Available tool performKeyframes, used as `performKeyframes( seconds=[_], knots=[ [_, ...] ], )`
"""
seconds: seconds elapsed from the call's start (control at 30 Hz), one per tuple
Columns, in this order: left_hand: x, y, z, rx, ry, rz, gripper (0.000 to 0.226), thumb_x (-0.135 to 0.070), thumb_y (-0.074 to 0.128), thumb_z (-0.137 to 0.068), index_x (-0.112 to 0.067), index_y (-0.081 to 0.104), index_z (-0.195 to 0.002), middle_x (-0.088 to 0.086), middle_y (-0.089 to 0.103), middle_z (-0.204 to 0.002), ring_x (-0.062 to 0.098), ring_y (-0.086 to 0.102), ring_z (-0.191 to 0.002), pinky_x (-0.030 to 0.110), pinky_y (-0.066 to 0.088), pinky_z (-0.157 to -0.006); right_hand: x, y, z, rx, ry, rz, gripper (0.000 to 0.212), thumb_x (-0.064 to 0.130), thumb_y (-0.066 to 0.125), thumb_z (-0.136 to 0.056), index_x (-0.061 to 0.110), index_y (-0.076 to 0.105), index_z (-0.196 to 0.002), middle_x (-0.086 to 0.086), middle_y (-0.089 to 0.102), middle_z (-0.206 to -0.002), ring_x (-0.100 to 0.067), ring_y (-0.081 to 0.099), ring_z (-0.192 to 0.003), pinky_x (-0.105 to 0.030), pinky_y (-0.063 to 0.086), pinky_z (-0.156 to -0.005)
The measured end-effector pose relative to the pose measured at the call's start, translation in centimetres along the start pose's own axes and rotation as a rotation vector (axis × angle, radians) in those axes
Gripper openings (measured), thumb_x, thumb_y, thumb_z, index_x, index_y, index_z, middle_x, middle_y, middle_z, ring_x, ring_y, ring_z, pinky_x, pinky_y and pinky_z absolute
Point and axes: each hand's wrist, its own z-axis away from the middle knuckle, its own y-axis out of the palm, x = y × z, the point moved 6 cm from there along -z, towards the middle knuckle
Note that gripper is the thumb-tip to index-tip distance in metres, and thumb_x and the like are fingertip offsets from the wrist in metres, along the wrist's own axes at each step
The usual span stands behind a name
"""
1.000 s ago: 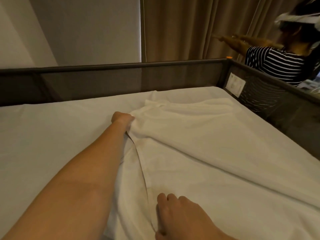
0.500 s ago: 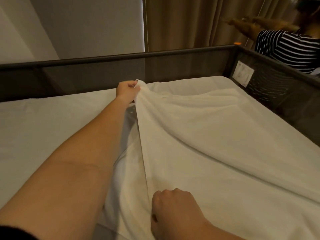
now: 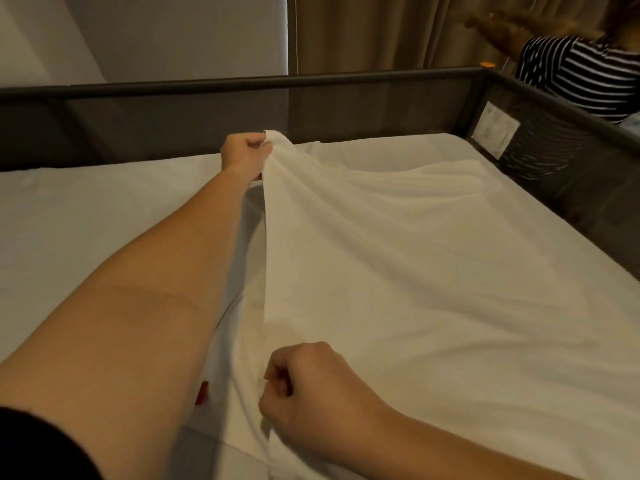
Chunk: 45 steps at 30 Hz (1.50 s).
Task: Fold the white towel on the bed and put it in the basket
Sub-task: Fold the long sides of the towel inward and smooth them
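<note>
The white towel [image 3: 433, 265] lies spread over the right half of the bed [image 3: 86, 220]. My left hand [image 3: 244, 155] is stretched far forward and grips the towel's far left corner, lifting it off the sheet so the left edge hangs taut. My right hand [image 3: 308, 393] is close to me and pinches the near left edge of the towel in curled fingers. No basket is in view.
A dark mesh rail [image 3: 207, 109] runs along the far side of the bed and down the right side [image 3: 571, 168], with a white label on it. A person in a striped top [image 3: 588, 74] stands beyond the right corner, by brown curtains [image 3: 381, 32]. A small red tag [image 3: 202, 393] lies under my left arm.
My left hand has raised the towel's far corner up and away from me, tightening the left edge. My right hand went from lying on the cloth to gripping its near edge.
</note>
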Motion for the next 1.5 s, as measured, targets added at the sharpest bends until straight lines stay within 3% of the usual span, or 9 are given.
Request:
performKeyframes(
  seconds=[0.13, 0.3, 0.43, 0.63, 1.0, 1.1, 1.17, 1.27, 1.5],
  knots=[
    [0.2, -0.4, 0.6, 0.003, -0.047, -0.015, 0.037, -0.021, 0.071, -0.100, -0.020, 0.069, -0.137, 0.005, 0.064, -0.143, 0.026, 0.060, -0.129, 0.045, 0.052, -0.111, 1.6, 1.8, -1.4, 0.005, -0.063, -0.110, 0.021, 0.022, 0.057, -0.095, 0.015, 0.076, -0.093, 0.001, 0.074, -0.083, -0.022, 0.071, -0.083, -0.034, 0.059, -0.083],
    [5.0, -0.5, 2.3, 0.169, -0.280, -0.062, 0.040, -0.031, 0.072, -0.098, -0.016, 0.066, -0.135, 0.012, 0.070, -0.127, 0.033, 0.075, -0.103, 0.050, 0.066, -0.084, 1.3, 3.0, -0.7, 0.078, -0.124, -0.008, 0.033, 0.025, 0.059, -0.098, 0.020, 0.071, -0.128, -0.002, 0.074, -0.114, -0.022, 0.069, -0.107, -0.028, 0.051, -0.092],
    [7.0, -1.9, 4.0, 0.220, -0.339, -0.122, 0.031, -0.034, 0.071, -0.099, -0.006, 0.066, -0.113, 0.009, 0.071, -0.103, 0.026, 0.075, -0.094, 0.041, 0.065, -0.085, 3.1, 3.9, 0.5, 0.055, -0.401, 0.260, 0.023, 0.021, 0.060, -0.096, 0.011, 0.063, -0.117, -0.008, 0.054, -0.096, -0.035, 0.059, -0.091, -0.034, 0.038, -0.072],
    [7.0, -4.2, 5.1, 0.277, -0.357, -0.215, 0.019, -0.022, 0.072, -0.099, -0.005, 0.065, -0.106, 0.013, 0.072, -0.100, 0.026, 0.073, -0.092, 0.040, 0.065, -0.085, 5.7, 4.9, 0.2, -0.061, -0.552, 0.479, 0.047, 0.045, 0.069, -0.092, 0.010, 0.059, -0.122, -0.012, 0.055, -0.112, -0.035, 0.057, -0.089, -0.046, 0.052, -0.066],
    [8.2, -1.4, 4.6, 0.179, -0.456, 0.184, 0.043, -0.024, 0.081, -0.092, 0.006, 0.063, -0.117, 0.023, 0.074, -0.108, 0.030, 0.077, -0.094, 0.038, 0.066, -0.079, 5.4, 9.3, -2.7, 0.028, -0.468, 0.730, 0.026, 0.042, 0.084, -0.056, 0.025, 0.070, -0.070, 0.009, 0.062, -0.069, -0.012, 0.058, -0.054, -0.023, 0.022, -0.041],
    [8.1, -0.2, 4.0, 0.141, -0.472, 0.195, 0.052, -0.023, 0.087, -0.086, 0.004, 0.063, -0.123, 0.020, 0.073, -0.117, 0.032, 0.076, -0.096, 0.043, 0.066, -0.082, 4.7, 9.6, -3.0, -0.002, -0.538, 0.683, 0.018, 0.032, 0.083, -0.067, 0.021, 0.073, -0.078, 0.003, 0.065, -0.074, -0.017, 0.063, -0.061, -0.021, 0.043, -0.040],
    [7.5, -0.2, 3.8, 0.081, -0.457, -0.016, 0.071, -0.043, 0.092, -0.073, -0.004, 0.063, -0.125, 0.014, 0.068, -0.119, 0.035, 0.073, -0.102, 0.047, 0.065, -0.086, 4.1, 9.6, -3.1, 0.046, -0.585, 0.517, 0.017, 0.020, 0.078, -0.083, 0.006, 0.074, -0.091, -0.012, 0.066, -0.085, -0.033, 0.066, -0.074, -0.038, 0.060, -0.055],
    [6.6, 0.1, 3.8, 0.122, -0.413, -0.314, 0.070, -0.051, 0.093, -0.068, -0.010, 0.061, -0.115, 0.012, 0.067, -0.106, 0.033, 0.073, -0.100, 0.042, 0.063, -0.092, 3.8, 9.2, -2.7, 0.046, -0.616, 0.384, 0.022, 0.019, 0.066, -0.089, 0.004, 0.073, -0.104, -0.018, 0.068, -0.097, -0.040, 0.067, -0.090, -0.049, 0.061, -0.074],
    [6.8, 2.0, 5.7, 0.386, -0.477, 0.016, 0.046, -0.042, 0.085, -0.085, -0.005, 0.068, -0.108, 0.008, 0.073, -0.094, 0.019, 0.072, -0.082, 0.032, 0.061, -0.065, 4.8, 6.6, -1.2, 0.010, -0.610, 0.214, 0.009, 0.011, 0.071, -0.093, 0.004, 0.076, -0.092, -0.015, 0.069, -0.086, -0.034, 0.065, -0.081, -0.038, 0.049, -0.075]
  ],
)
